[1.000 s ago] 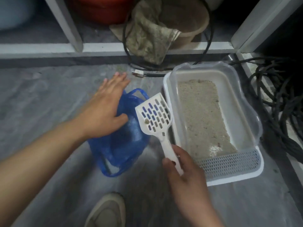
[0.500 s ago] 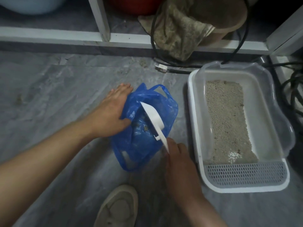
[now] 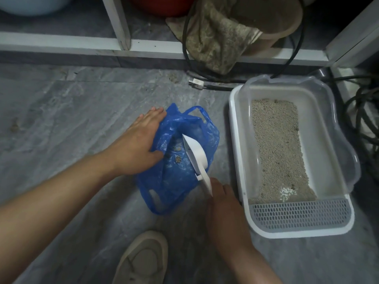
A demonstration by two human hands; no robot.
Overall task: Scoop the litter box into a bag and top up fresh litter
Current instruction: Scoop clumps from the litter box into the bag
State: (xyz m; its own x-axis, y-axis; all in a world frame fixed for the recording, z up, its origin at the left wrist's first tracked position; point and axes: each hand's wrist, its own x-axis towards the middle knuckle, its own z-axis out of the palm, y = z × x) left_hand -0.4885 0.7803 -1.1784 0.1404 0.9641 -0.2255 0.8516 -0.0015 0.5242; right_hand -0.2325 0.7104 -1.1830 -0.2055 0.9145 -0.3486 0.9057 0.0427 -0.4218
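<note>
Fingers of the right hand (image 3: 223, 206) curled unseen round the white litter scoop (image 3: 196, 158), tipped into the blue plastic bag (image 3: 174, 181). The left hand (image 3: 137, 146) pinched its rim, thumb inside; clumps (image 3: 177, 158) lay within, grey litter (image 3: 276, 148) in the litter box (image 3: 233, 128) beside.

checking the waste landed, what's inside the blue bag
The white scoop, tipped on edge, and a few small litter clumps. Folds of the blue bag and the left hand hide the rest.

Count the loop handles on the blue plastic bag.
2. One loop handle is at the blue plastic bag's far edge, beyond the white plastic scoop; the other at its near edge. Folds could hide more.
</note>
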